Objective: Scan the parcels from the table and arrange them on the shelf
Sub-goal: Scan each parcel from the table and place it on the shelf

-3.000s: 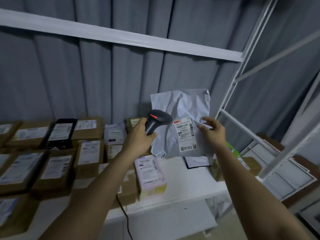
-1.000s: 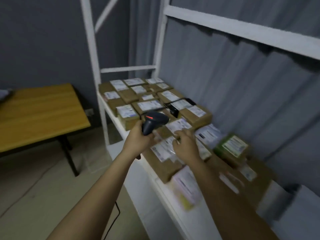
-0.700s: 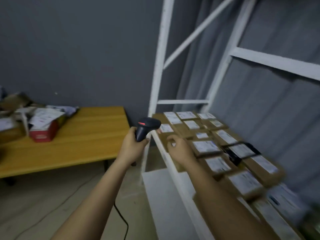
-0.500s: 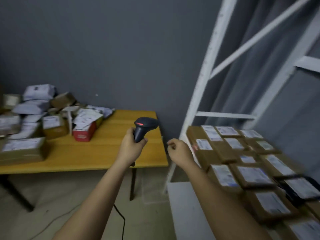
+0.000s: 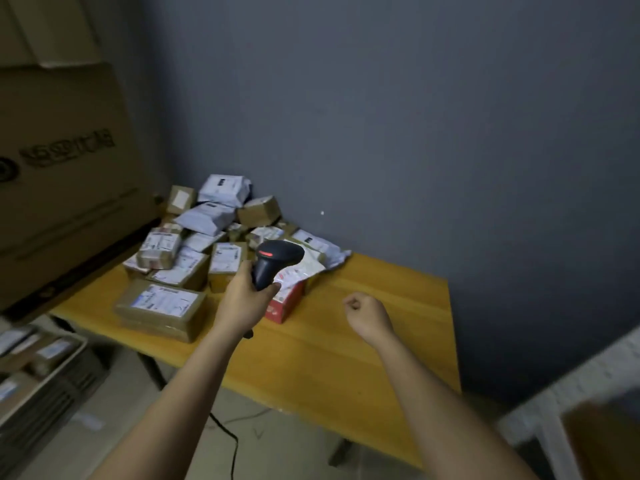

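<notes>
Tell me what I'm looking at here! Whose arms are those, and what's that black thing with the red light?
The camera sits on a person's head and looks down, so you see that person's own two arms. The left hand holds a black barcode scanner in a firm grip; the red light is on its head. It reads the labels on parcels. The right hand is curled and holds nothing. In front is a yellow wooden table. On its far left part lies a pile of parcels: brown boxes, pale bags, and a red box beside the scanner. A big cardboard box stands at the left.
</notes>
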The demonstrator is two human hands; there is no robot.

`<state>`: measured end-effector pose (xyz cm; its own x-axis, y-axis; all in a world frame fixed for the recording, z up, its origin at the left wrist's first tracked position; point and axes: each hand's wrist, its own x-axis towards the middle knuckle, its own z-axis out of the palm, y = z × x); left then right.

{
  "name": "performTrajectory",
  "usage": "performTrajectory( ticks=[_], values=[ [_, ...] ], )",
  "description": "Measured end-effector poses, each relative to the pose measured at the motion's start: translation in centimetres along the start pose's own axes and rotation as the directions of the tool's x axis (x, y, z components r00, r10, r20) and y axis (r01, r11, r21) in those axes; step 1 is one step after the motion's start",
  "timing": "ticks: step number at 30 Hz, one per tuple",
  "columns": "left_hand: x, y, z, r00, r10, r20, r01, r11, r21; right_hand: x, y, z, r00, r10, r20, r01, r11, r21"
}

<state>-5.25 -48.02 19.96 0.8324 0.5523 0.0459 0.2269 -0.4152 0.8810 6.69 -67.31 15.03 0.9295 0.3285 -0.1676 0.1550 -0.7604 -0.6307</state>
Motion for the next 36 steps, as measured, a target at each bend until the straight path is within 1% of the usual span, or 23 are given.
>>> performTrajectory(
  ticks=[2,5,7,9,12,14,16,18,19,20,21,22,24,26,28,30,31,32,34,36],
  values=[
    [2.9,-0.7,-0.6,0.999,-0.017,-0.031,0.018,0.999,0.047,3.8,-0.3,1.5,0.999,-0.018,0.039,0.019,1.0,-0.021],
    [6.4,-2.5,-1.2,0.997,-0.018,-0.076,0.025,0.996,0.088,9.1,-0.4,4.5,0.989,-0.035,0.144,0.053,0.991,-0.125],
    [7.7,-3.6,-1.5,0.996,-0.027,-0.086,0.035,0.995,0.098,11.1,-0.6,6.1,0.983,-0.011,0.181,0.036,0.99,-0.133],
    [9.4,-4.9,-1.9,0.996,-0.043,-0.085,0.051,0.993,0.103,13.0,-1.1,7.8,0.979,0.058,0.195,-0.041,0.995,-0.089],
    [12.5,-6.0,-2.5,0.995,-0.061,-0.079,0.07,0.991,0.114,15.8,-2.3,9.7,0.974,0.162,0.161,-0.169,0.985,0.032],
    [14.8,-6.5,-2.6,0.997,-0.059,-0.056,0.066,0.989,0.13,17.9,-2.9,10.9,0.961,0.239,0.142,-0.258,0.956,0.141],
    [16.9,-6.7,-2.6,0.998,-0.063,-0.012,0.064,0.99,0.129,19.8,-3.4,12.1,0.939,0.323,0.115,-0.342,0.874,0.344],
    [18.8,-7.0,-2.3,0.998,-0.053,0.043,0.047,0.991,0.122,21.6,-3.7,13.1,0.891,0.446,0.08,-0.416,0.737,0.533],
    [19.6,-7.1,-2.1,0.996,-0.051,0.068,0.043,0.992,0.117,22.4,-3.9,13.3,0.857,0.512,0.055,-0.443,0.677,0.588],
    [20.3,-7.3,-1.9,0.995,-0.05,0.092,0.039,0.993,0.115,23.3,-4.0,13.4,0.825,0.565,0.014,-0.45,0.643,0.62],
    [20.9,-7.5,-1.5,0.992,-0.049,0.116,0.036,0.993,0.115,24.3,-3.9,13.4,0.8,0.599,-0.031,-0.453,0.637,0.624],
    [21.5,-7.8,-1.2,0.989,-0.052,0.138,0.036,0.993,0.113,25.2,-3.7,13.3,0.793,0.604,-0.072,-0.449,0.661,0.601],
    [22.4,-8.2,-0.5,0.982,-0.066,0.18,0.048,0.994,0.103,26.6,-3.1,12.9,0.807,0.583,-0.087,-0.47,0.726,0.503],
    [23.1,-8.5,0.2,0.974,-0.074,0.212,0.053,0.993,0.103,27.5,-2.4,12.5,0.835,0.546,-0.065,-0.478,0.78,0.404],
    [23.5,-8.7,0.9,0.968,-0.088,0.234,0.064,0.992,0.107,27.8,-1.4,12.1,0.877,0.481,-0.026,-0.446,0.83,0.334],
    [23.8,-8.9,1.7,0.962,-0.092,0.258,0.064,0.991,0.113,27.4,-0.7,11.4,0.892,0.451,-0.011,-0.422,0.843,0.334],
    [23.8,-9.0,2.0,0.959,-0.093,0.268,0.063,0.991,0.12,26.9,-0.5,11.1,0.886,0.463,-0.013,-0.425,0.826,0.371],
    [23.8,-9.1,2.3,0.956,-0.097,0.276,0.065,0.991,0.121,26.3,-0.4,10.9,0.871,0.491,-0.015,-0.436,0.787,0.438],
    [23.6,-9.3,2.7,0.954,-0.102,0.283,0.072,0.991,0.115,24.6,-0.1,10.6,0.828,0.561,0.01,-0.457,0.664,0.592],
    [23.3,-9.6,2.9,0.95,-0.115,0.291,0.087,0.99,0.108,22.5,0.5,10.8,0.789,0.613,0.034,-0.483,0.585,0.652]
  ],
)
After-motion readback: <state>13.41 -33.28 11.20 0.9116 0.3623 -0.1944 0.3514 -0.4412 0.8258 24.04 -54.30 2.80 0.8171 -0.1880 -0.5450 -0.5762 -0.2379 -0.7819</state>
